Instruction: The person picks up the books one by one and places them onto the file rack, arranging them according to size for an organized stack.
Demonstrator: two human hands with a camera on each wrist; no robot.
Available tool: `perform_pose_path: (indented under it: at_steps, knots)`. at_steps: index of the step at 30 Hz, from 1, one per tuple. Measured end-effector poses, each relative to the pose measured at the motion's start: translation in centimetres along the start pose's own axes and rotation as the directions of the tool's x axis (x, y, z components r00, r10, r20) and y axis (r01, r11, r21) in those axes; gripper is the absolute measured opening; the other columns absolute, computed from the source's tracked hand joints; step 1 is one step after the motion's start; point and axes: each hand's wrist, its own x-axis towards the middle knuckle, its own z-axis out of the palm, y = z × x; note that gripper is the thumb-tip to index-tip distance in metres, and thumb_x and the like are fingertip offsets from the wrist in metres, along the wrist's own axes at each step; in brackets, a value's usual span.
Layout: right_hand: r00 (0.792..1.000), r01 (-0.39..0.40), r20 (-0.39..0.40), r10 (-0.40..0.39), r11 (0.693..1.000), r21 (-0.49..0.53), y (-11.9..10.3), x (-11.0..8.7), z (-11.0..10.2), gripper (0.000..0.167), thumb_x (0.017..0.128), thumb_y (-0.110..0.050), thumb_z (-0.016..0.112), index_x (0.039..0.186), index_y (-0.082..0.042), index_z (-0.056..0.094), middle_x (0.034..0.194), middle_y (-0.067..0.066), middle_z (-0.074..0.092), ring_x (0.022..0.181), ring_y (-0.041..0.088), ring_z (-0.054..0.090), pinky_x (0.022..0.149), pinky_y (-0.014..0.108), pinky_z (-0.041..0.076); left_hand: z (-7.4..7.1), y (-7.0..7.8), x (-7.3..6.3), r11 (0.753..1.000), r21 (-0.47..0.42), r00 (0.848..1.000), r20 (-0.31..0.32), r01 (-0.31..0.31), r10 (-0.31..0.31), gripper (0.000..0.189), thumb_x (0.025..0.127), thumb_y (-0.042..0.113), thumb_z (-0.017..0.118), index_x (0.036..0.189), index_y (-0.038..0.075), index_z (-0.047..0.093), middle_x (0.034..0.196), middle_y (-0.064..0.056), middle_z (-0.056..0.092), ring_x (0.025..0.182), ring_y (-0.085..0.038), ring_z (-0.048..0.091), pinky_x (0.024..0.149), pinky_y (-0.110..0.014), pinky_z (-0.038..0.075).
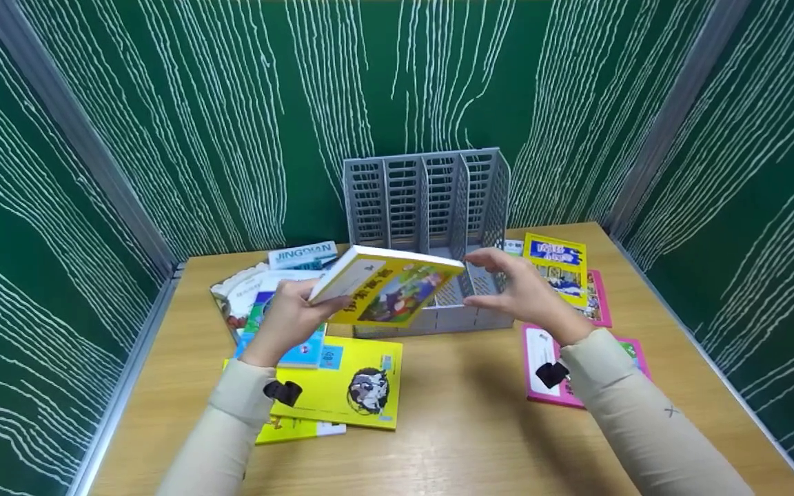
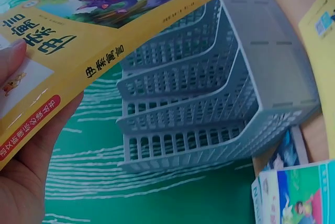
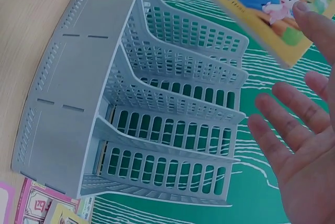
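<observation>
A thick yellow book (image 1: 397,286) with a colourful cartoon cover is tilted in the air before a grey file rack (image 1: 445,319). My left hand (image 1: 291,315) grips it by its left end, thumb on the cover and fingers beneath, as the left wrist view shows. Near the book's far right corner is my right hand (image 1: 517,286), its fingers spread apart from the thumb. In the right wrist view the right thumb (image 3: 314,28) overlaps the cover; whether it touches cannot be told. The rack has several upright compartments with perforated dividers.
Left of the rack lies a pile of books, including a blue one (image 1: 300,351) and a large yellow one (image 1: 300,396). On the right are a yellow-and-blue book (image 1: 555,251) over a pink one, and another pink book (image 1: 537,386) partly under the right forearm. Green walls enclose the table.
</observation>
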Motion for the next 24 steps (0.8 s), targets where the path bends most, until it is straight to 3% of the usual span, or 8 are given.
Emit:
perform_pose_path:
  at_steps: [5,12,17,24]
  knots:
    - [0.998,-0.068,0.001,0.068,0.998,0.0,0.6,0.3,0.1,0.067,0.087,-0.017,0.094,0.145,-0.007,0.063,0.147,0.018,0.068,0.134,0.041,0.064,0.114,0.064,0.052,-1.0,0.1,-0.2,0.999,0.036,0.997,-0.078,0.01,-0.007,0.039,0.103,0.014,0.076,0.141,0.01,0.073,0.138,-0.012,0.076,0.128,-0.037,0.073,0.102,-0.055,0.062]
    - [0.997,-0.077,-0.02,0.076,0.996,-0.034,1.7,0.9,0.5,0.066,0.087,-0.016,0.093,0.145,-0.006,0.063,0.147,0.019,0.068,0.133,0.043,0.066,0.114,0.062,0.053,-2.0,0.3,-0.3,0.993,0.092,0.977,-0.206,0.067,-0.047,0.038,0.102,0.013,0.077,0.139,0.006,0.074,0.136,-0.015,0.076,0.126,-0.039,0.074,0.1,-0.056,0.062]
    - [0.997,-0.073,-0.019,0.072,0.994,-0.075,2.6,1.3,0.8,0.063,0.088,-0.014,0.092,0.144,-0.003,0.064,0.144,0.021,0.069,0.132,0.044,0.066,0.112,0.062,0.054,-2.2,0.2,-0.3,0.985,0.123,0.952,-0.295,0.124,-0.083,0.041,0.103,0.018,0.077,0.141,0.005,0.072,0.138,-0.015,0.075,0.128,-0.039,0.073,0.101,-0.056,0.062]
    - [0.992,-0.122,0.025,0.125,0.987,-0.102,3.6,1.8,1.1,0.059,0.09,-0.016,0.09,0.143,-0.007,0.066,0.146,0.017,0.067,0.133,0.042,0.065,0.111,0.061,0.056,-2.0,-0.1,-0.3,0.98,0.105,0.91,-0.397,0.172,-0.117,0.041,0.104,0.019,0.075,0.143,0.005,0.071,0.14,-0.016,0.074,0.128,-0.04,0.073,0.1,-0.055,0.062]
